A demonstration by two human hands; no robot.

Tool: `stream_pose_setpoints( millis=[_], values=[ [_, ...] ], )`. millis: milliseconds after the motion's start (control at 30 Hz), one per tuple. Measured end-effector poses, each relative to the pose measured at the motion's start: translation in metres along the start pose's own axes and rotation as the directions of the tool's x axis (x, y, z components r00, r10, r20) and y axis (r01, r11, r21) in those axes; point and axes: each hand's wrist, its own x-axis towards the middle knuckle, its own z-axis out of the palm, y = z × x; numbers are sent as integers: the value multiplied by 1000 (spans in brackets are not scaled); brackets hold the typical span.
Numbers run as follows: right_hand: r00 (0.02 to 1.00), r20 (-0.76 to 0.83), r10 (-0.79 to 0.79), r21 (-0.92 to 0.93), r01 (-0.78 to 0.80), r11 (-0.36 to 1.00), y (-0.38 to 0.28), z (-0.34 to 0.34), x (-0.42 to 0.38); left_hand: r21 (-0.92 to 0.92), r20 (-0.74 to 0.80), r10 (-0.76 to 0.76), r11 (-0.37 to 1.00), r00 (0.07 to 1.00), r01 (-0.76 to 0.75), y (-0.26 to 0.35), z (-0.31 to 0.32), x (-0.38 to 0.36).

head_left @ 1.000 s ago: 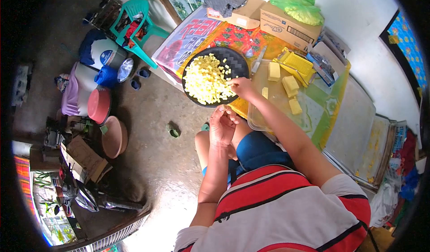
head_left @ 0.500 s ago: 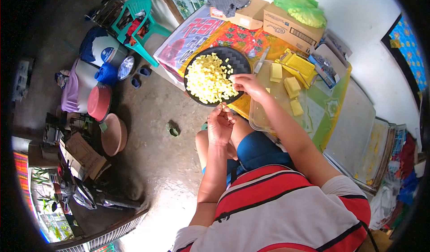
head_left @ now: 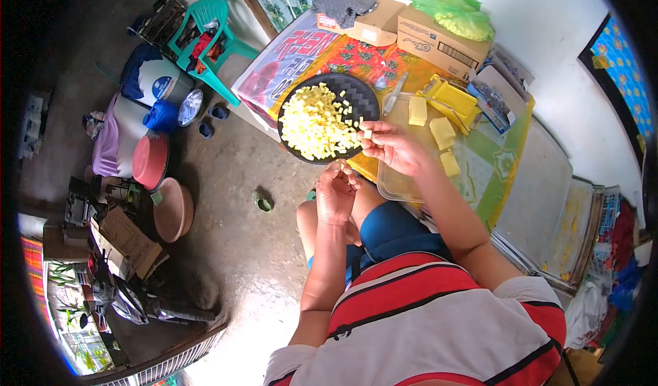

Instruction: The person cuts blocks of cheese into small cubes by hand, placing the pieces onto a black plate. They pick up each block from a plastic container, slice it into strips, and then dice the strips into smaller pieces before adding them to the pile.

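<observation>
Small pale-yellow cubes (head_left: 312,122) are heaped on a round black tray (head_left: 364,98) at the table's near side. My right hand (head_left: 397,149) is over the tray's right edge, a pale-yellow cube (head_left: 368,134) pinched between thumb and fingers. At the tray's near rim, my left hand (head_left: 336,197) is palm up with its fingers curled together. Whatever is at those fingertips is too small to make out. Right of the tray, a clear plastic container (head_left: 404,188) lies under my right forearm, with larger pale-yellow blocks (head_left: 442,133) on it.
A knife (head_left: 395,94) lies between tray and container. Beyond are a yellow slotted cutter (head_left: 449,103), a blue box (head_left: 491,105) and cardboard boxes (head_left: 439,43) with a green plastic bag (head_left: 452,12). Basins (head_left: 173,209) and a green chair (head_left: 212,40) stand to the left.
My right hand has drawn back slightly to the right from the heap, and a cube now shows in its fingers. My left hand stays nearly still. The view has shifted slightly.
</observation>
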Motion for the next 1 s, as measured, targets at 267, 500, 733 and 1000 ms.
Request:
stream_pose_setpoints(
  millis=[267, 500, 733, 1000],
  values=[
    [964, -218, -151, -563, 2, 826, 14, -31, 36, -8, 62, 29, 1000, 998, -28, 1, 3, -6],
    [948, -123, -294, -865, 43, 500, 28, -77, 93, 27, 35, 24, 999, 999, -25, 0, -6, -6],
    [949, -113, -294, -893, 33, 449, -12, -73, 27, -9, -15, 19, 1000, 1000, -20, -4, -17, 0],
    [892, 142, -430, -984, 82, -155, -2, -86, -53, 23, -82, -107, 994, 991, 109, -25, -15, 9]
  ],
)
